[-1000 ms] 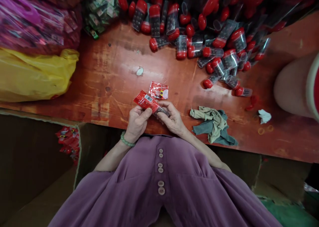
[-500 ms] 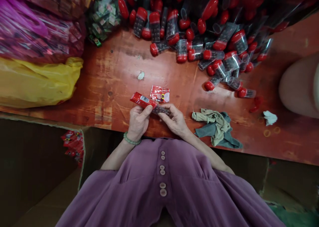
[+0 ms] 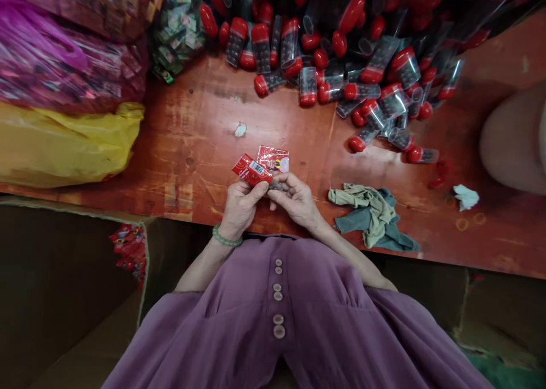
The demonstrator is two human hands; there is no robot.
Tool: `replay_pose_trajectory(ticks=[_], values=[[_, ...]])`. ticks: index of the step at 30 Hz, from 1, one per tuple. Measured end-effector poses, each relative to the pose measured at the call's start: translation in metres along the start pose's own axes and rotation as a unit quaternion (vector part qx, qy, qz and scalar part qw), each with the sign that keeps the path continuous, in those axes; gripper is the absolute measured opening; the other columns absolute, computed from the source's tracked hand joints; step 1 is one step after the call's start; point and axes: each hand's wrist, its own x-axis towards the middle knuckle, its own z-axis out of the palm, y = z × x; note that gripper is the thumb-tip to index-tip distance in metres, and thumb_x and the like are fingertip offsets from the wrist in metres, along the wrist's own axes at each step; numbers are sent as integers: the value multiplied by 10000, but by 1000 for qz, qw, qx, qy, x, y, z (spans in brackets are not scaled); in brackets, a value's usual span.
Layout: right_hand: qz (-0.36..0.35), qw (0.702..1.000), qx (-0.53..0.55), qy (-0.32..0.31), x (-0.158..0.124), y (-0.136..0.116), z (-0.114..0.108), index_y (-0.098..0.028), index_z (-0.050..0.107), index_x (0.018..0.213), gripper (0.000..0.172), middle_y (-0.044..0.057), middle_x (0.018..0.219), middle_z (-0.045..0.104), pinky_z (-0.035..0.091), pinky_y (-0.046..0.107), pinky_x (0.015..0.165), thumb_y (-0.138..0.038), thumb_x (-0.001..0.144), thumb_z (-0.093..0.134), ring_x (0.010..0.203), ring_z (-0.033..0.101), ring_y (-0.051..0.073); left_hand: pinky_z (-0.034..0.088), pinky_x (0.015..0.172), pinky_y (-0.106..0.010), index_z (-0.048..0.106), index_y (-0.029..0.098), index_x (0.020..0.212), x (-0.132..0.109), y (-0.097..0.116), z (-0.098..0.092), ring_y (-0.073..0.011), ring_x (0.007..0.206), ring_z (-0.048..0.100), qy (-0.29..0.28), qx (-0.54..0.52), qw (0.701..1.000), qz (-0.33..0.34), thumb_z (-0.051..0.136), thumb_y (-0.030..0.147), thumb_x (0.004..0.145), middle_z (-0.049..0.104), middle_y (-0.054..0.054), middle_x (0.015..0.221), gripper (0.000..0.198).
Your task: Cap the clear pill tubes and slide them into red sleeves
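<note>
Near the table's front edge, my left hand (image 3: 242, 206) pinches a red printed sleeve (image 3: 251, 170) with a barcode on it. My right hand (image 3: 298, 202) closes its fingers on a dark studded piece (image 3: 276, 185) that shows at the sleeve's right end. Most of this piece is hidden by the sleeve and my fingers. Just behind the hands, a flat red printed packet (image 3: 273, 158) lies on the table, partly covered by the sleeve.
Many clear tubes with red caps (image 3: 307, 86) are heaped at the back. Bags, one yellow (image 3: 68, 144), fill the left. Cloths (image 3: 373, 215) lie to the right, beyond them a pale bucket (image 3: 516, 139). A cardboard box (image 3: 147, 264) stands below the left edge.
The red sleeve has shifted right over the dark piece, so less of the piece shows. My left hand has moved slightly right with it, closer to my right hand.
</note>
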Motion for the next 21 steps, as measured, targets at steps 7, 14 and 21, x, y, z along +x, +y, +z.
replay_pose_trajectory(ticks=[7, 14, 21], values=[[2, 1000, 26, -8, -1, 3, -1, -222, 534, 961, 336, -43, 826, 667, 546, 207, 568, -423, 809, 755, 555, 594, 53, 562, 753, -275, 753, 189, 819, -2, 2, -4, -149, 735, 706, 58, -42, 997, 24, 880, 500, 620, 770, -32, 814, 390], [40, 998, 47, -8, -1, 9, -10, -203, 531, 809, 395, -41, 692, 712, 528, 205, 521, -450, 722, 826, 500, 651, 86, 547, 691, -231, 757, 169, 748, -5, 0, 1, -103, 638, 660, 60, -4, 998, 10, 881, 429, 635, 751, -8, 723, 309], [54, 998, 31, 13, 1, 12, -14, -208, 504, 705, 481, -42, 597, 707, 516, 209, 462, -506, 620, 872, 451, 654, 113, 534, 639, -207, 778, 179, 791, -13, -4, -3, -98, 631, 644, 33, 77, 996, 29, 822, 396, 715, 748, -2, 716, 234]])
